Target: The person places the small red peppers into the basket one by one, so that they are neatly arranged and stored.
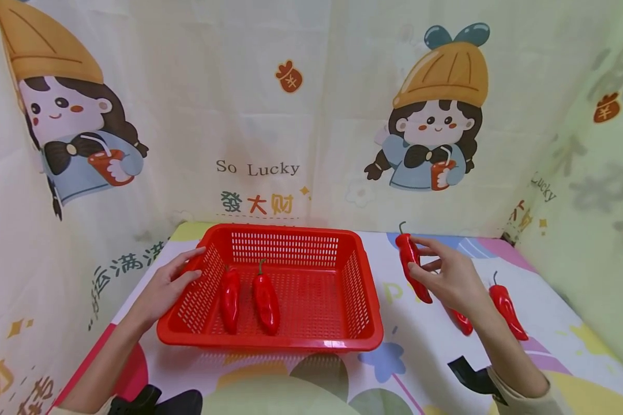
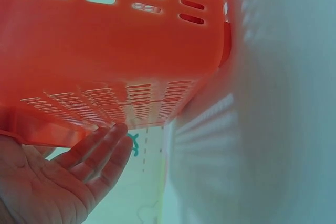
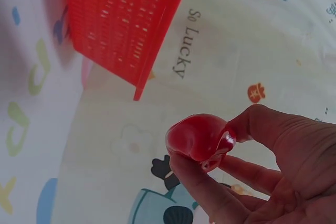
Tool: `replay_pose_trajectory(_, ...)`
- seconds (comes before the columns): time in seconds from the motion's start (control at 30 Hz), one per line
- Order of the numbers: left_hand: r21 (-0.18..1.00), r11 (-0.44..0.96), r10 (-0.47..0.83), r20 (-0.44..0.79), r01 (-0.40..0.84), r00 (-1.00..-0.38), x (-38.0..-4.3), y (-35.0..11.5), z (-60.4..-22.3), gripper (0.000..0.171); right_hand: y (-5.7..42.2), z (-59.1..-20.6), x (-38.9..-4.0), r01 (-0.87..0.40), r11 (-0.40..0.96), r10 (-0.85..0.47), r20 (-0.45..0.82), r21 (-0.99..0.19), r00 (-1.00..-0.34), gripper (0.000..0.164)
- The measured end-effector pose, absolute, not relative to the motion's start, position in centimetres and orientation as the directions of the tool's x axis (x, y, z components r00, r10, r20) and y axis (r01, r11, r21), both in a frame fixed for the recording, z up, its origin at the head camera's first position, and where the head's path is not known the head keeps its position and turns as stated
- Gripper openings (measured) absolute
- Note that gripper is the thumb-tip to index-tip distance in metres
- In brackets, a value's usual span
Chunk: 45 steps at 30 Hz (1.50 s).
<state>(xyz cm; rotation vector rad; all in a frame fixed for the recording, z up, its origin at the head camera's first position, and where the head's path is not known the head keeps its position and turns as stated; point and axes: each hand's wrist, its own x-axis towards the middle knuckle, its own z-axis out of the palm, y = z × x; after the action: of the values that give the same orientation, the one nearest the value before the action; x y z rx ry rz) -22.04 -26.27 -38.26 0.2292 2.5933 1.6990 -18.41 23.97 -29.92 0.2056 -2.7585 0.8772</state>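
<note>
A red slotted basket sits on the table with two red chili peppers lying in it side by side. My left hand rests flat against the basket's left rim, fingers straight; the left wrist view shows those fingers under the basket's edge. My right hand pinches a third red chili pepper in the air to the right of the basket; the right wrist view shows its shiny end between thumb and fingers. The basket lies further off in that view.
Two more red chili peppers lie on the patterned tablecloth at the right, one partly hidden behind my right wrist. Cartoon-printed curtains close in the back and both sides.
</note>
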Motion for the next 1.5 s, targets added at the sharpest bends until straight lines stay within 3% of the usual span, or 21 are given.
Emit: replay_pose_trajectory(1.5, 0.923, 0.371, 0.146, 0.05, 0.101, -0.988, -22.3, -26.5, -38.4, 0.062, 17.9, -28.3, -18.8, -0.337, 0.73, -0.153, 0.337, -0.595, -0.929, 0.064)
